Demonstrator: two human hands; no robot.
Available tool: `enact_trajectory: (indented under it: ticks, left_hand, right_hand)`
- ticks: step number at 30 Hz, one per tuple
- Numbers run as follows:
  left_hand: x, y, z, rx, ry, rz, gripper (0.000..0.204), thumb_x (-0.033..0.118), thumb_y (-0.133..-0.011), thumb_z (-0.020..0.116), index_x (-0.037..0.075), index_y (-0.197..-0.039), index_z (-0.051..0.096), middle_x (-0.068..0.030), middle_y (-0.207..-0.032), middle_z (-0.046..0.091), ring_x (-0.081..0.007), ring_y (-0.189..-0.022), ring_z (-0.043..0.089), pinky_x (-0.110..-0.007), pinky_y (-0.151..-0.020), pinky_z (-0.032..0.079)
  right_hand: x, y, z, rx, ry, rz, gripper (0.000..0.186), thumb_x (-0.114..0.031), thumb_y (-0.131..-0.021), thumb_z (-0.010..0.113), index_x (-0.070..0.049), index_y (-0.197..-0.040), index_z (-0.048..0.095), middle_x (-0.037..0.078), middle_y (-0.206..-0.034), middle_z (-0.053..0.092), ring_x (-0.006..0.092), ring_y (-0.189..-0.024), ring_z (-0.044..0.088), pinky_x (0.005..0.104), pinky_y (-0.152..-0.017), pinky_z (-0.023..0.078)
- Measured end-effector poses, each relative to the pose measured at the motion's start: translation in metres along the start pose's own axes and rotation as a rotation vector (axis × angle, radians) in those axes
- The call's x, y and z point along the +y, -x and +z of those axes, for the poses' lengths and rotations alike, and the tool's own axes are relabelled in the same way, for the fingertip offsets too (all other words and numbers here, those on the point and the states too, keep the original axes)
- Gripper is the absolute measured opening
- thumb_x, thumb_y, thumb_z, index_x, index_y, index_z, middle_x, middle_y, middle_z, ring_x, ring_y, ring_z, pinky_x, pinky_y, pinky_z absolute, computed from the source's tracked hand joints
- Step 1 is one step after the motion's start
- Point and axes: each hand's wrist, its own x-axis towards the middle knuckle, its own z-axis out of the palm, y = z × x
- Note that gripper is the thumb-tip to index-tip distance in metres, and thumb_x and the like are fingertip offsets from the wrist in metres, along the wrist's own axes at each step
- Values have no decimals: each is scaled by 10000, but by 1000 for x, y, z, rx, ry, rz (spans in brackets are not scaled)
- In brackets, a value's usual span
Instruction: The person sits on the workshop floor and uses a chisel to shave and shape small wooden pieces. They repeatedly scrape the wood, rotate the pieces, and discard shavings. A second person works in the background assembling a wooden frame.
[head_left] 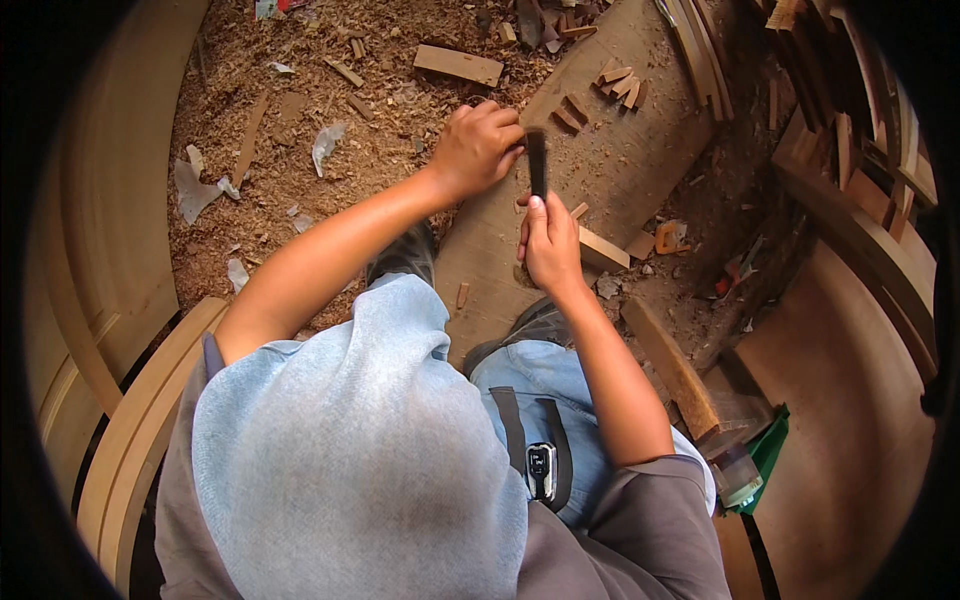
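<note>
My right hand (550,243) grips a dark, flat, bar-shaped tool (538,165) that points up and away from me. The tool's far end is blurred, so its exact kind is unclear. Just left of that end is my left hand (478,148), its fingers curled; whatever they pinch is hidden from view. Both hands are over a brown board (480,250) lying on the floor. Beyond them on this board are two small wood blocks (570,113) and several small wooden wedges (622,85). A pale wood block (603,250) lies beside my right wrist.
Shavings and sawdust (270,120) cover the floor at left, with a wood offcut (458,65) on them. Curved wooden pieces (880,240) stack up on the right. A yellow-orange object (672,237) and a clear container (738,478) sit on my right side. Wooden panels (120,180) stand at left.
</note>
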Motion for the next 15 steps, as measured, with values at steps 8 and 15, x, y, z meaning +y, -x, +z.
enact_trajectory:
  ticks: [8,15]
  left_hand:
    - [-5,1,2,-13,2,15,146,189,-794,777,86,-863,700,-46,-898,624,-252,-913,600,-404,-752,433]
    - [-8,6,3,9,44,24,138,148,-789,793,76,-881,720,-35,-906,653,-244,-907,610,-387,-770,459]
  right_hand:
    - [11,0,9,66,3,62,295,-237,-1092,413,1,-1071,585,25,-603,507,111,-485,531,274,-470,433]
    - [13,-5,-4,141,-224,-100,297,-235,-1093,416,10,-1100,583,30,-645,518,117,-513,547,273,-488,449]
